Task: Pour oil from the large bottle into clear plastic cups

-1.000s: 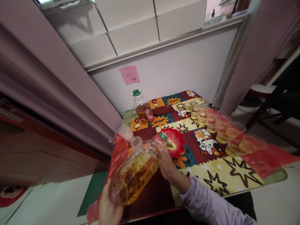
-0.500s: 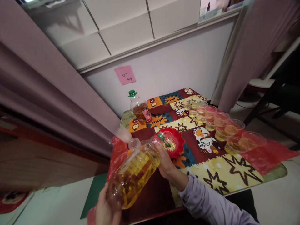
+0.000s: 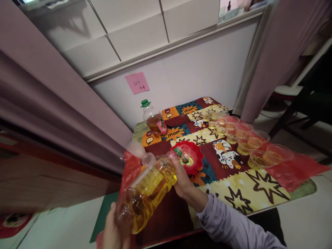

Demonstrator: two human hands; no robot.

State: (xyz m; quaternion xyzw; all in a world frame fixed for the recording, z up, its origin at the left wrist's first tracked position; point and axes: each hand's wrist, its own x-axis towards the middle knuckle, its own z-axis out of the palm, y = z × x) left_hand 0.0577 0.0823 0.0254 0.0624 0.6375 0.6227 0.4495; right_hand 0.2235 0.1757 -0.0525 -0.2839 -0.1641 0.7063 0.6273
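Note:
A large clear plastic bottle (image 3: 151, 188), partly filled with yellow liquid, lies tilted between my hands, its neck toward the red plate. My left hand (image 3: 113, 224) is closed around its base. My right hand (image 3: 183, 180) grips it near the neck, and the sleeve hides part of the table. Beyond the neck, a red scalloped plate (image 3: 197, 160) holds a small clear cup and something green. Clear plastic cups (image 3: 147, 159) stand just left of the bottle.
Two rows of clear cups (image 3: 246, 145), several with yellow liquid, line the table's right side. A second bottle (image 3: 155, 122) with a green hat-shaped cap stands at the back left. A patterned cloth (image 3: 233, 186) covers the table; red plastic film (image 3: 303, 167) hangs at the right.
The bottle's base has shifted slightly down and left with my left hand, and the liquid inside has moved. Both hands keep their hold.

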